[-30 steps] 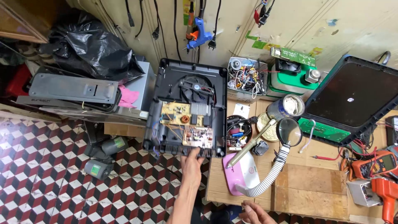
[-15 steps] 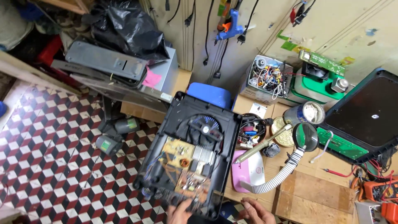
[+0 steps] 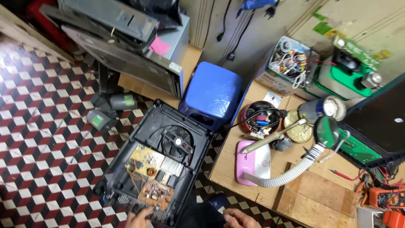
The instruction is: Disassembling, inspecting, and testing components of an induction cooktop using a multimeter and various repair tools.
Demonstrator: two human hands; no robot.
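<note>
Here the left hand (image 3: pixel 139 218) grips the near edge of the opened black plastic appliance base (image 3: pixel 156 162); the right hand (image 3: pixel 240 218) is beside it, and I cannot tell its state.

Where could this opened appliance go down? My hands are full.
The checkered floor left of the opened appliance is bare, bordered by two small motors. The wooden board below the flexible lamp hose is free too. Around the bowl of wires the bench is crowded.
</note>
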